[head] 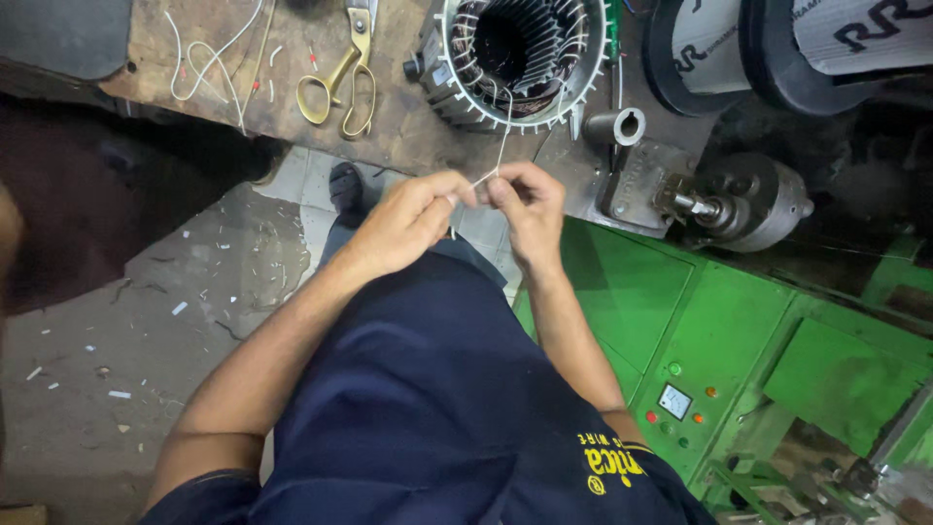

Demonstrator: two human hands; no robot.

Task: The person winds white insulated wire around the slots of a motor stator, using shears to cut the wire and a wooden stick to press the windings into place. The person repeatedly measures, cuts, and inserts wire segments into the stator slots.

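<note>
Just below the bench edge, your left hand (413, 219) and right hand (525, 204) meet fingertip to fingertip, both pinched narrow on a thin white wire (501, 146). That wire runs up from your fingers to the stator (520, 58), which sits on the bench (408, 126) right above your hands, its slots ringed with pale sleeves. Left of the stator lie brass-handled scissors (345, 73), and further left a loose tangle of white leads (209, 63) with small red-tipped bits beside it. Right of the stator stands a short grey tube (622, 124), then a metal spindle (739, 199) at the bench corner. Above that, two black-rimmed reels (777, 44) carry white wrappers with bold black lettering. At your right side is a green cabinet (632, 292); its sloped panel holds a small white square meter (674, 400) with round red, orange and green buttons around it. Yellow lettering marks the hem of your dark blue shirt (428, 389).
</note>
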